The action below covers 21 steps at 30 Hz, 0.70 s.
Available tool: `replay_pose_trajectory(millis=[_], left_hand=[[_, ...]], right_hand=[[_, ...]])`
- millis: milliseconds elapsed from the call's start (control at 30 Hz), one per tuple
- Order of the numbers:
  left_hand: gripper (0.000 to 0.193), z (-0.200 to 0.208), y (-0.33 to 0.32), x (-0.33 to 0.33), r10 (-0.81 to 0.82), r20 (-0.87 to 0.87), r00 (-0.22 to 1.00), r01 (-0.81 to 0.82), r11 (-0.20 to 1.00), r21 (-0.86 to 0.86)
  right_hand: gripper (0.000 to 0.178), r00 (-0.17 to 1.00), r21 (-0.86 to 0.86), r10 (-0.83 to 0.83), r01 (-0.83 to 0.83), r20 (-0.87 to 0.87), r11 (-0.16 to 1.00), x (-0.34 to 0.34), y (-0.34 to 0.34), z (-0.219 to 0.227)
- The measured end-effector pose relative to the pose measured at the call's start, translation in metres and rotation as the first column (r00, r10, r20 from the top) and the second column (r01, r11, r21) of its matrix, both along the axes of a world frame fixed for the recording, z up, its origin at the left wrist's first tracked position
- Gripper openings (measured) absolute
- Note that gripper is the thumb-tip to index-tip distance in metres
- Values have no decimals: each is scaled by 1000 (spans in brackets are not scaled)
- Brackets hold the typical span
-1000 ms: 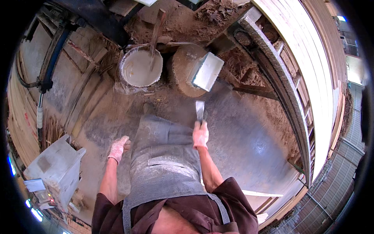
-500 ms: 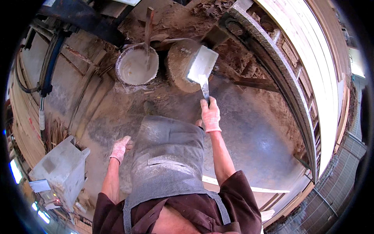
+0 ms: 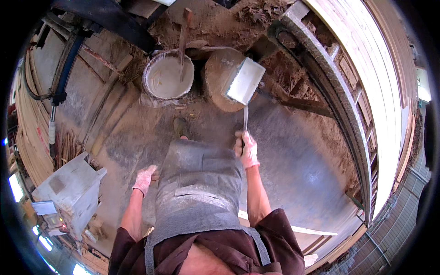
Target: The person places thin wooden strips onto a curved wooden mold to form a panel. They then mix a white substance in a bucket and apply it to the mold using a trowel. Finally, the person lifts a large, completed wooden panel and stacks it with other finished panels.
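My right hand, in a pale work glove, is closed around the handle of a putty knife. The thin blade points away from me, seen nearly edge-on, just short of a rectangular container of white paste. This container rests tilted on a round brown stump-like block. To its left stands a round bucket of white paste, with a wooden stick leaning in it. My left hand, also gloved, hangs beside my grey apron, its fingers loosely bent and holding nothing that I can see.
A long curved-looking metal frame with pale boards runs along the right. Dark machinery and a blue cylinder stand at the far left. A grey cabinet is at the near left. Dust and debris lie beyond the bucket.
My right hand has drawn back toward me with the putty knife, which has left the paste container and turned edge-on. My left hand has barely moved.
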<state>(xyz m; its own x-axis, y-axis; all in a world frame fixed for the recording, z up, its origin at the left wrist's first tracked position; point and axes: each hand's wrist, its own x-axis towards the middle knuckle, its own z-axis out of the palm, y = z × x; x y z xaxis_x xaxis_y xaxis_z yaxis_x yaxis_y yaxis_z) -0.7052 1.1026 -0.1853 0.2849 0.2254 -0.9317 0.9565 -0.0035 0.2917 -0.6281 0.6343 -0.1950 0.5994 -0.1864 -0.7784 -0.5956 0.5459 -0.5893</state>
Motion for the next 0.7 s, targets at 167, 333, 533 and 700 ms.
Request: replay_pose_trajectory(millis=[167, 333, 533, 700], left_hand=[[40, 10, -15, 24, -58, 10, 998, 59, 997, -46], [44, 9, -24, 34, -8, 109, 994, 17, 997, -79], [47, 8, -25, 35, -77, 106, 991, 84, 994, -64], [44, 16, -55, 73, -217, 205, 954, 241, 965, -103]], right_hand=[[40, 995, -13, 62, -63, -84, 998, -40, 9, 32], [40, 984, -96, 67, -52, 162, 994, 5, 17, 56], [47, 911, -735, 369, -376, -182, 564, 32, 2, -6], [62, 842, -658, 458, -519, -284, 546, -47, 64, -9]])
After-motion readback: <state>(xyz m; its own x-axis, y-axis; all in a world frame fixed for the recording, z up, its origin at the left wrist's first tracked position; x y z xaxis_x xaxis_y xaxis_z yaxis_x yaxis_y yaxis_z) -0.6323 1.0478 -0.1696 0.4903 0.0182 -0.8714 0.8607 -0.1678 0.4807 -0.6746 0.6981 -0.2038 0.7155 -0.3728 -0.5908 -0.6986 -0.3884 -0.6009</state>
